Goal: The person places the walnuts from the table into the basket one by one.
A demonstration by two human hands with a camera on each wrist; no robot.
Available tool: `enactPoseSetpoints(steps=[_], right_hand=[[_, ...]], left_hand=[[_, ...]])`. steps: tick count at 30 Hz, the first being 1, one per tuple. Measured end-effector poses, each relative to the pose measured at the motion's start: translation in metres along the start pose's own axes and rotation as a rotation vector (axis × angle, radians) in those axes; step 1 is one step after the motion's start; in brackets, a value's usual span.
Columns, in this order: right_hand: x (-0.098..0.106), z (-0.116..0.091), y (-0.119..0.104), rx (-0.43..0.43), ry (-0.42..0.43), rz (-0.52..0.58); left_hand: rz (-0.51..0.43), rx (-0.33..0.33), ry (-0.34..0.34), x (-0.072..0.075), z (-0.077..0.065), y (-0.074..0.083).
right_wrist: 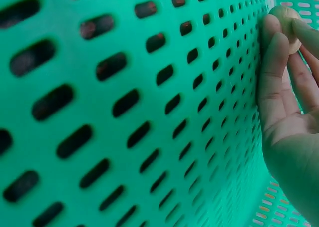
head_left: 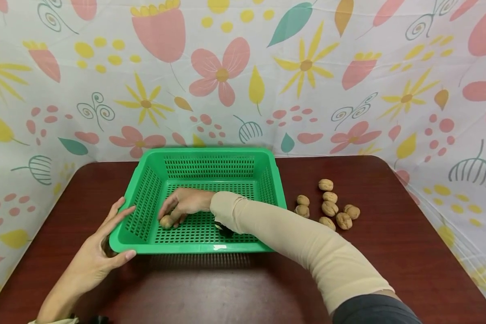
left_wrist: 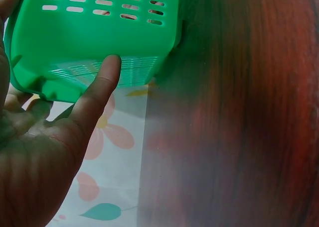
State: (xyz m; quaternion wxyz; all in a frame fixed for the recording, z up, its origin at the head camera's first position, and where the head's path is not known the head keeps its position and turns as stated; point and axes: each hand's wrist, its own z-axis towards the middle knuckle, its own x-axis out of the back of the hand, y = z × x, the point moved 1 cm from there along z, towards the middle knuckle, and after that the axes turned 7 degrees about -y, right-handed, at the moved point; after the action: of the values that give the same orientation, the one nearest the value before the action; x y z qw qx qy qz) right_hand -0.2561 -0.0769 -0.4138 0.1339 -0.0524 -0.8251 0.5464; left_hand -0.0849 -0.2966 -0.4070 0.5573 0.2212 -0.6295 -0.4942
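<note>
Head view: right hand (head_left: 188,201) pinches a walnut (head_left: 166,222) low inside the green basket (head_left: 178,248); left hand (head_left: 90,256) has straight, spread fingers at its corner. Nut's probably light, hard, kinda rolly, so I'd grab its rounded sides.

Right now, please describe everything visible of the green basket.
The green basket is rectangular, open-topped and seemingly plastic, with slotted walls and floor, a smooth rim and a white mark at the front. It stands upright on the table. The left grip touches its near left corner; inside, the right grip holds a walnut.
</note>
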Motion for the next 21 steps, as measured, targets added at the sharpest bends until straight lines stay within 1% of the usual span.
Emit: enactPoseSetpoints(steps=[4, 12, 17, 21], right_hand=[[-0.001, 0.0, -0.001, -0.011, -0.003, -0.042], [0.0, -0.004, -0.005, -0.014, 0.002, -0.044], [0.008, -0.013, -0.012, -0.012, 0.008, -0.072], [0.017, -0.025, -0.024, 0.017, 0.022, -0.099]], left_hand=[[0.008, 0.009, 0.001, 0.0, 0.0, 0.0], [-0.002, -0.001, 0.002, -0.001, 0.0, -0.001], [0.009, 0.02, -0.002, 0.0, 0.0, 0.001], [0.004, 0.02, -0.005, 0.0, -0.001, 0.002]])
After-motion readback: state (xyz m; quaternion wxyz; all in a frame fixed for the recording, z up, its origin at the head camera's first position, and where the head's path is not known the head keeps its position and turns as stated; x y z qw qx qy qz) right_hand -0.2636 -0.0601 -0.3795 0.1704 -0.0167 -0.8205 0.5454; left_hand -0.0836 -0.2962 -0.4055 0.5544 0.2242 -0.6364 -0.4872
